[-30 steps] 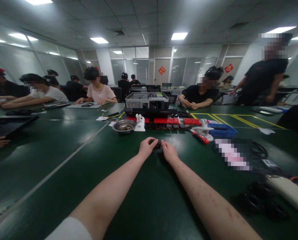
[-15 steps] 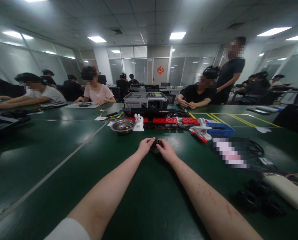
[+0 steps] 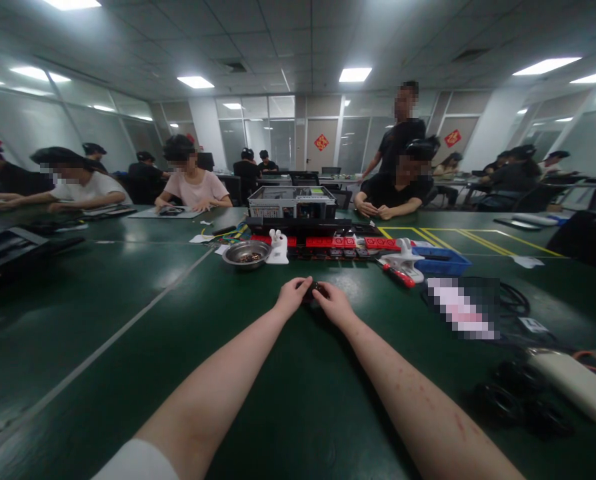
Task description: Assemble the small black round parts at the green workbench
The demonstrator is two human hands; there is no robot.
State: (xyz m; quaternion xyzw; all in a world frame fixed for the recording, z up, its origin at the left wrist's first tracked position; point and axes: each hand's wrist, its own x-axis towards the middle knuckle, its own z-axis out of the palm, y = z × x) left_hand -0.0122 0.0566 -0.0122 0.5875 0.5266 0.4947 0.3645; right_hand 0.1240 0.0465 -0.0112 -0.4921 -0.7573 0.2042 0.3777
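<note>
Green table [image 3: 258, 400] | small black part [image 3: 315, 289] | between left hand [image 3: 293, 297], right hand [image 3: 334, 301]

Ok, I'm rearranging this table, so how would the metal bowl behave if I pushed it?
The metal bowl looks shiny and rigid, so it should keep its shape. The small pieces inside would probably shift or rattle. Pushed right, it might bump the white object beside it.

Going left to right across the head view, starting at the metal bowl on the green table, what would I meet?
Metal bowl, left hand, small black object, right hand, red-handled tool, blue tray, black round parts.
</note>
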